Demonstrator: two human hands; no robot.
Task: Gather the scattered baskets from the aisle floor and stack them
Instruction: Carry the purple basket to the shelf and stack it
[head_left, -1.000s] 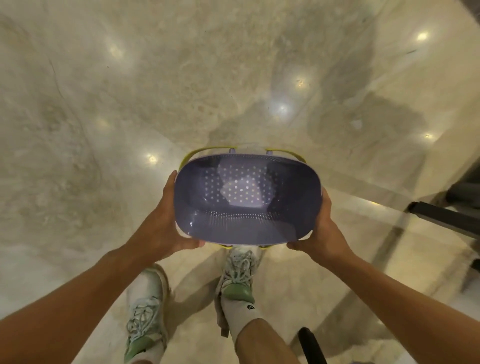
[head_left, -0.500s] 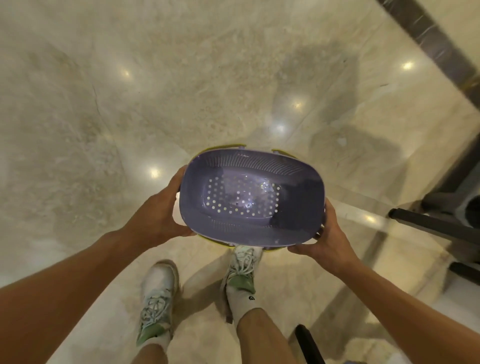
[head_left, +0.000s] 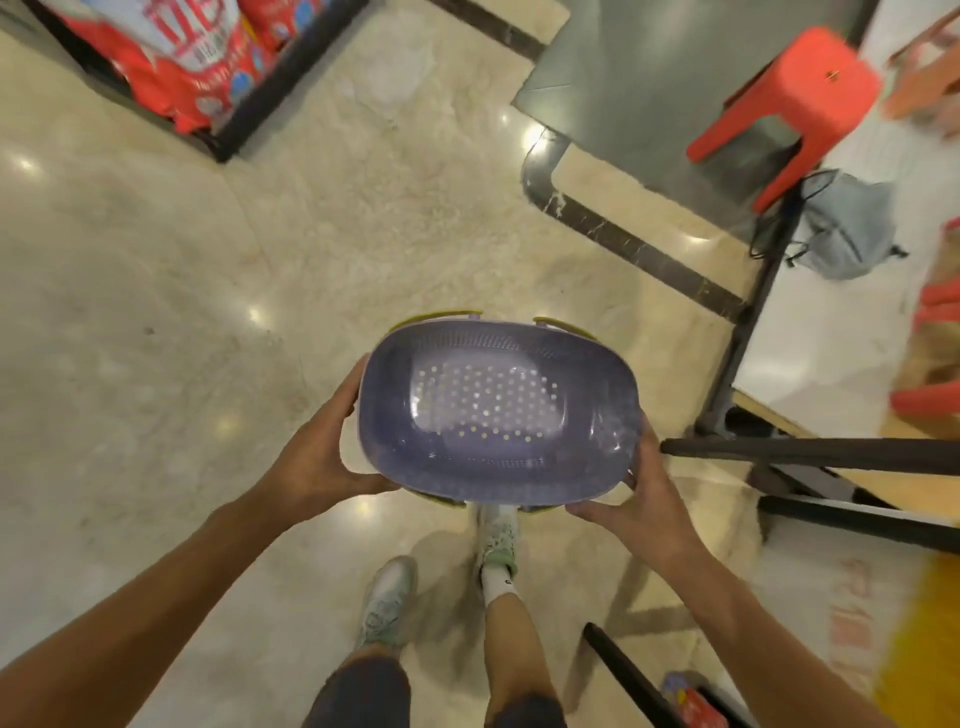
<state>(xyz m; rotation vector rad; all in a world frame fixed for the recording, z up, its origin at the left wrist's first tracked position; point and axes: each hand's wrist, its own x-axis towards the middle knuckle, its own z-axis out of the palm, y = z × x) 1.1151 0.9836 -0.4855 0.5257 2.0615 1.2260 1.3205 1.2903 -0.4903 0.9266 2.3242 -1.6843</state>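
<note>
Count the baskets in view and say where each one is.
1. The purple basket is held above the floor, left hand and right hand gripping its sides. Others may lie outside the frame.

Purple basket (head_left: 498, 415) between both hands, above floor (head_left: 156, 312)

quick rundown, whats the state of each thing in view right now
purple perforated plastic basket: empty, upright, held off the floor
left hand: grips the basket's left end
right hand: grips the basket's right end
red plastic stool: upright
grey fabric backpack: slumped on the floor
</note>
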